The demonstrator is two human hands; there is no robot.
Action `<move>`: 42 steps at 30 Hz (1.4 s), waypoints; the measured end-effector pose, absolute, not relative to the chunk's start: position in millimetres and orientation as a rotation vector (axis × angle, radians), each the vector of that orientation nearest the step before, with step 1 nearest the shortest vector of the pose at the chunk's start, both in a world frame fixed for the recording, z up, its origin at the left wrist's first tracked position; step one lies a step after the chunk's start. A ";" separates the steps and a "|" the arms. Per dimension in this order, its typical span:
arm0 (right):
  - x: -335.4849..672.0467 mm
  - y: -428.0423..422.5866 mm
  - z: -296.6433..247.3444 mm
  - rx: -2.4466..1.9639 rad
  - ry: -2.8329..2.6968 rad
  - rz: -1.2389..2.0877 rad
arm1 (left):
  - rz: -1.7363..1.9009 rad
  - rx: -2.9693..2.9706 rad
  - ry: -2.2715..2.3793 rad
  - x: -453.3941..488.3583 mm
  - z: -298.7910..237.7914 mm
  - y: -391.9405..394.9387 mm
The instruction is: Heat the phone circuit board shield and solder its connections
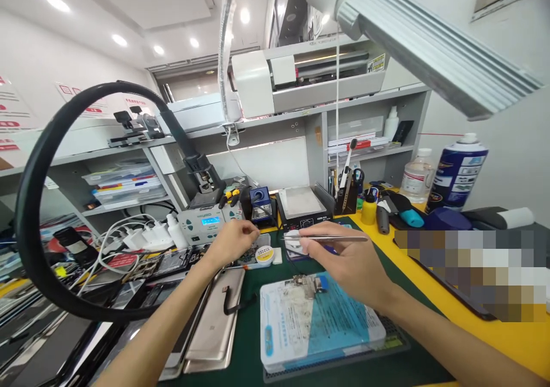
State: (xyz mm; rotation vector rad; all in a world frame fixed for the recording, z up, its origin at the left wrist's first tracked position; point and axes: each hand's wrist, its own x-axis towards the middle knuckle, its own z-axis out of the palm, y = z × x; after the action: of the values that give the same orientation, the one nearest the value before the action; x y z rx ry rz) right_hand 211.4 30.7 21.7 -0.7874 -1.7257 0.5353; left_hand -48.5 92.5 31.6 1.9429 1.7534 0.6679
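Long thin metal tweezers (339, 238) lie almost level in my right hand (352, 269), pinched between thumb and fingers, tips pointing left. They hover over the green mat, in front of a white round thing (293, 239). My left hand (235, 239) is raised at the middle, thumb and fingertips pressed together; whatever they may hold is too small to make out. Just below it is a round tub with a yellow-and-white label (264, 254). Nearer me, a small metal part with a blue end (317, 285) rests on a white-and-blue flat case (322, 327).
Gold phone back covers (213, 324) and a black flex cable (234, 307) lie left of the case. Behind stand a hot-air station (210, 226) and a hot plate (302, 202). A black hose (32, 203) loops at left; a lamp (433, 43) hangs upper right.
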 end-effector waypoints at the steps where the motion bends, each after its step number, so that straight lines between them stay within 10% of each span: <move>1: 212.4 31.7 21.1 -0.791 -1.715 0.538 | 0.583 2.005 1.772 -45.0 33.6 102.1; 16: 212.7 34.0 21.9 -0.826 -1.678 0.613 | -0.398 2.388 1.967 -17.2 33.5 142.7; 42: 213.8 39.6 19.1 -0.805 -1.633 0.651 | -0.314 2.611 1.891 -29.2 13.5 148.2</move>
State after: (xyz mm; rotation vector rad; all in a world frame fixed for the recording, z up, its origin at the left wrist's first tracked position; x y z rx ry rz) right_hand 213.8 39.6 19.1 -0.8047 -1.6333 0.6509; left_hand -29.2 148.2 13.5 2.6111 1.8913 -0.3137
